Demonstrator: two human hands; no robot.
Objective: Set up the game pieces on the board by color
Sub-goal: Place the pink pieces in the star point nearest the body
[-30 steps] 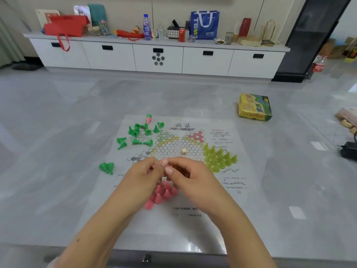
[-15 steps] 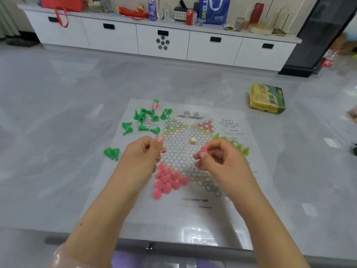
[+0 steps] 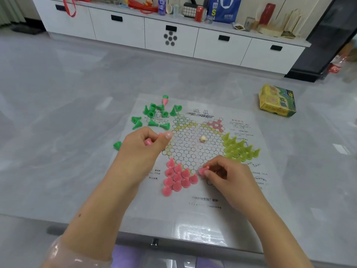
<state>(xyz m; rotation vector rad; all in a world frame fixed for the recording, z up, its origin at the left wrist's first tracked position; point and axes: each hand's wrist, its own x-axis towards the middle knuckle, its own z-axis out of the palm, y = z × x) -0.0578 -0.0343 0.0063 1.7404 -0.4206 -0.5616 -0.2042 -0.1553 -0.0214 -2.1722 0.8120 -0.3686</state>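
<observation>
Scattered green plastic cone pieces [image 3: 152, 115] lie off the printed paper hexagon-grid board's [image 3: 193, 147] left corner. Left hand [image 3: 143, 149] curled around a pink cone piece [image 3: 148, 141]. Pink cone cluster [image 3: 178, 177] fills the near point. Right hand [image 3: 226, 175] pinches another pink cone [image 3: 202, 170] beside it. Yellow-green cones [image 3: 239, 148] at right.

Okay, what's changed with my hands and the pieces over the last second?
The hands parted from above the pink cluster. The right hand came down to the cluster's right edge, pinching a pink piece there. The left hand drew back leftward, holding another pink piece. The yellow-green pieces, scattered green pieces and box look unmoved.
</observation>
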